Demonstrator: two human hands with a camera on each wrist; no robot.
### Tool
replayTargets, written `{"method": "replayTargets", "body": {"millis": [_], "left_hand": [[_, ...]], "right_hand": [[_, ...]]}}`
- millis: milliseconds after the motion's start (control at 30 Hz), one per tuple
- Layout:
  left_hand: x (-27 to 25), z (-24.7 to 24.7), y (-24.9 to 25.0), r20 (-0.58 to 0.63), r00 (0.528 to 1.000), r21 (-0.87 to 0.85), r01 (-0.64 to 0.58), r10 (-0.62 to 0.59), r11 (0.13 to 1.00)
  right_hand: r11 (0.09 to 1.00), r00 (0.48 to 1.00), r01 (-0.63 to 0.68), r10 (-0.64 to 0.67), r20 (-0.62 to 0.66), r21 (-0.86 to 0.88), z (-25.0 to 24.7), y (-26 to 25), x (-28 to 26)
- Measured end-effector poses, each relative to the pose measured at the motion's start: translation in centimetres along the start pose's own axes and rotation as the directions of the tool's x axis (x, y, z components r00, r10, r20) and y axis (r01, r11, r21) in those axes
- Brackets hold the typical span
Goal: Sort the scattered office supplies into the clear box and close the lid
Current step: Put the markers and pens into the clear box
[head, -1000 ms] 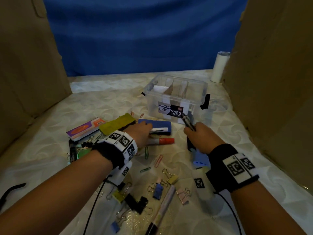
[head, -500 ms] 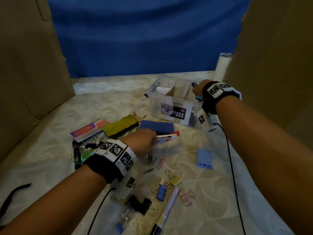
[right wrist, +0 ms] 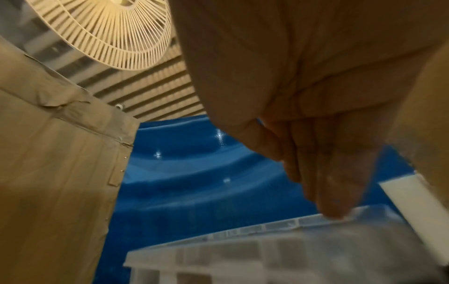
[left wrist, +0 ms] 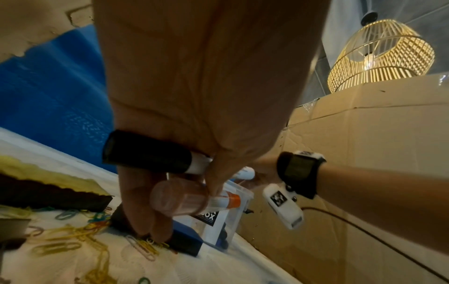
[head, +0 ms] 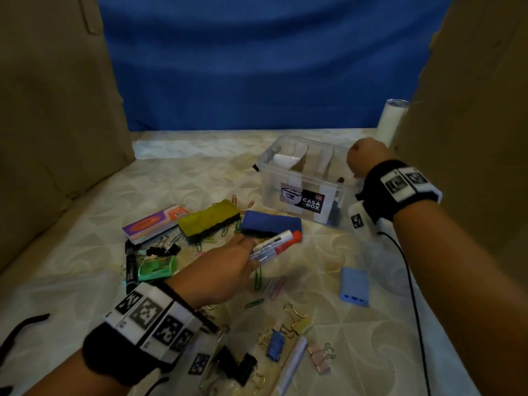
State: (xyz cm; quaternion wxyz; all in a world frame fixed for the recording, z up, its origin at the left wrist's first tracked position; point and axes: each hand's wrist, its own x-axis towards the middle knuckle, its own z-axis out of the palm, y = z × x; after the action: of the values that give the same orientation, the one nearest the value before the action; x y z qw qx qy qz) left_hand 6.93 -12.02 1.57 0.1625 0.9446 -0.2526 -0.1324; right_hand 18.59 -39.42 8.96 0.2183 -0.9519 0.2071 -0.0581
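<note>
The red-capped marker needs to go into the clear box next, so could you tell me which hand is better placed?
Left. The left hand already grips the red-capped marker; the right hand hovers empty over the clear box.

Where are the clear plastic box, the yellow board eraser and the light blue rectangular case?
clear plastic box (head: 271, 192): head view, bare front wall left of the label.
yellow board eraser (head: 208, 216): head view, middle of its yellow top.
light blue rectangular case (head: 354, 285): head view, centre of its flat top.

Two erasers (head: 210, 220) (head: 271, 222) — one clear box (head: 303, 178) — two held markers (head: 275, 244) (left wrist: 148, 151).
</note>
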Motion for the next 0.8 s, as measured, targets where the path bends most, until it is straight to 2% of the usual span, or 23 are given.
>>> {"method": "replayTargets", "body": {"millis": [100,233,367,433,500,633,700,800], "left_hand": [[0.0,-0.4,0.1,-0.004,0.999,-0.058,0.033,-0.034,0.998],[1.5,-1.7,1.9,-0.041,0.998,-0.091,0.034,-0.037,0.995],[5.7,-4.3,5.5,-0.141,0.99,-0.239,-0.032,-0.002,0.97],[8.8,-5.5,7.9,-0.218,0.975,-0.205,-0.1,0.055,0.974],[12.4,-6.3,9.8,-0.264,0.963,-0.137,-0.099,0.06,0.986],[18.8,-6.2,11.8,-0.239,0.969,0.083,-0.048,0.067,0.995],[20.7,-5.8,12.3,-0.214,0.976,0.137,-0.016,0.045,0.99],[22.5,-5.2,13.5,-0.211,0.977,0.164,0.018,0.017,0.986]], "right_hand": [[1.0,0.996,0.023,-0.024,-0.087,-0.021,0.6,2.4,-1.1],[0.999,1.0,0.021,-0.021,0.017,-0.049,2.7,4.1,-2.1],[0.993,0.995,0.098,-0.097,0.012,-0.064,3.4,4.6,-3.1],[0.995,0.995,0.096,-0.097,-0.023,-0.041,3.6,4.9,-3.2],[0.994,0.994,0.108,-0.108,-0.016,-0.011,3.5,4.9,-3.3],[0.994,0.998,0.069,-0.069,0.003,0.079,3.9,5.0,-2.3],[0.99,0.997,0.07,-0.068,-0.026,0.122,4.3,5.1,-1.7],[0.994,0.998,0.068,-0.069,0.006,0.084,4.1,5.0,-2.0]]}}
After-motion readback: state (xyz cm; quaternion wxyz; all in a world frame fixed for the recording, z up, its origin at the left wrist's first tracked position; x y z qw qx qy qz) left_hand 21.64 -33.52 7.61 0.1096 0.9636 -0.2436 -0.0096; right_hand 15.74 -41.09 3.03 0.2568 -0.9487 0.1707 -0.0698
